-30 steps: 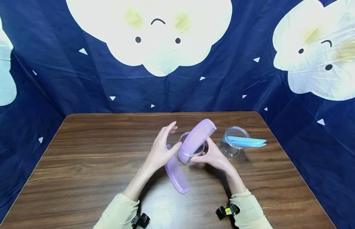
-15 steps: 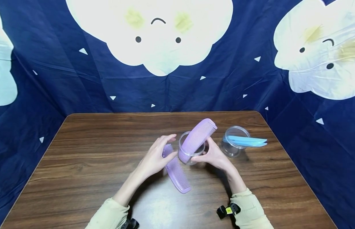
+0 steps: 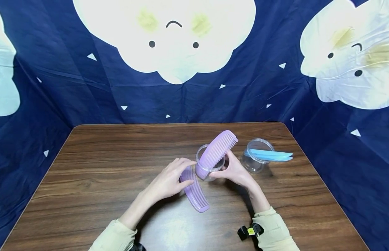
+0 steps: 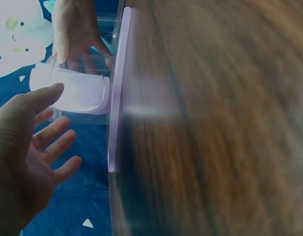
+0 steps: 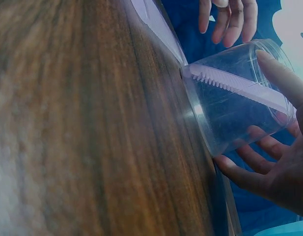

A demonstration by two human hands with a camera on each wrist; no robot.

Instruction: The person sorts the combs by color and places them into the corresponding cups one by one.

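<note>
Lowered left hand [image 3: 165, 181] onto flat purple comb [image 3: 194, 190] on table [image 3: 87, 181], fingers loosely over it.
Right hand [image 3: 235, 170] clamped round clear cup [image 3: 210, 168]; could tip cup or spill leaning comb [image 3: 217, 150] if nudged.

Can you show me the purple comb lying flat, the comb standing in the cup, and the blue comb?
purple comb on the table [image 3: 195, 195], head view, its teeth.
comb in the cup [image 3: 217, 150], head view, mid-body.
blue comb [image 3: 269, 155], head view, its spine.

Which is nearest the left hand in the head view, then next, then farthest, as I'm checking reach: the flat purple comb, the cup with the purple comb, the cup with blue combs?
1. Flat purple comb, under the left hand fingertips.
2. Cup with the purple comb, just right.
3. Cup with blue combs, far right.
</note>
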